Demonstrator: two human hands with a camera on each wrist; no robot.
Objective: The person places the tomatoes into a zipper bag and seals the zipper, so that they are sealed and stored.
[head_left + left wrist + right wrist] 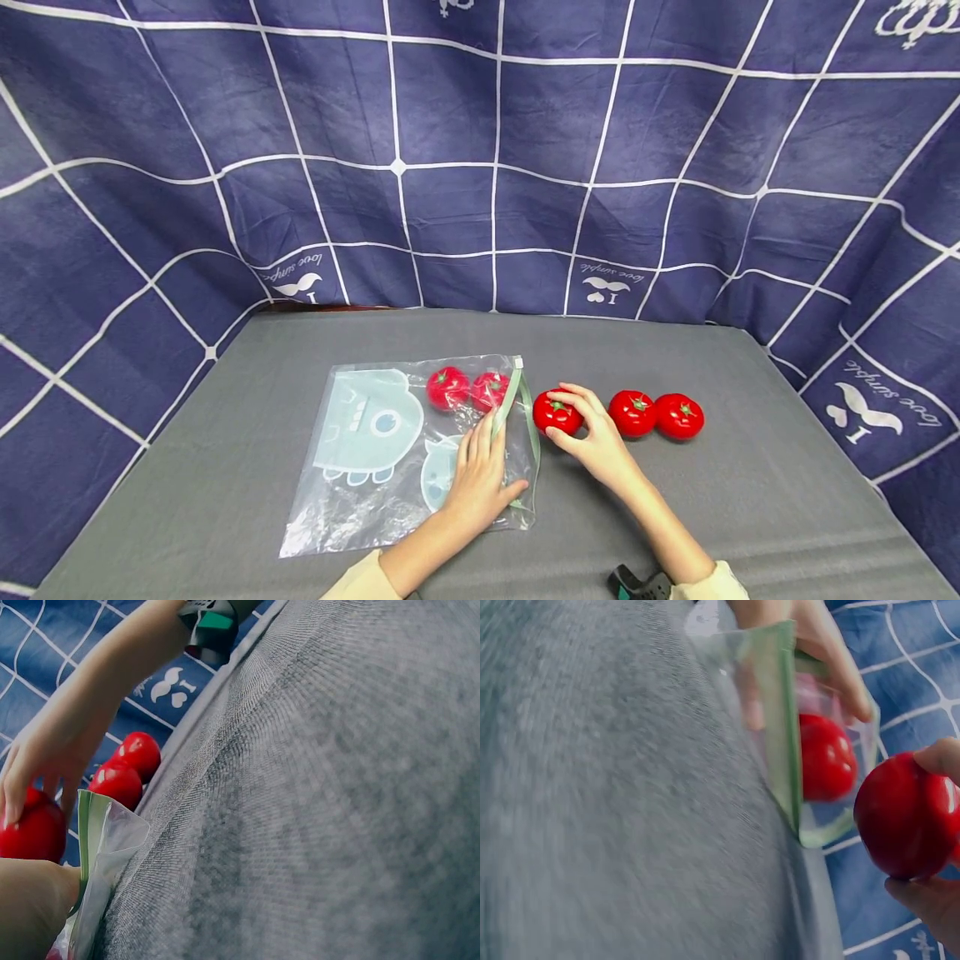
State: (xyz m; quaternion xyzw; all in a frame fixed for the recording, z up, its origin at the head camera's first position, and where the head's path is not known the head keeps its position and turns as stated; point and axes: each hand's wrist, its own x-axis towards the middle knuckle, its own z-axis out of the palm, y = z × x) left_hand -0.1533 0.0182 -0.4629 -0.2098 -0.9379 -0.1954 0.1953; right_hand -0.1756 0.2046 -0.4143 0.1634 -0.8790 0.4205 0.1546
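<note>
A clear zip bag with pale blue cartoon figures lies on the grey surface, two red tomatoes inside. My left hand rests at its mouth, fingers fairly straight along the green zip strip and thumb spread apart. In the right wrist view, the bag mouth gapes, showing a tomato within. My right hand pinches another red tomato between thumb and fingers, just right of the mouth. The held tomato appears large in the right wrist view.
Two more tomatoes sit side by side to the right of my right hand. A grey cloth covers the table. Blue checked curtain fabric hangs behind and at both sides. A dark strap is at the right wrist.
</note>
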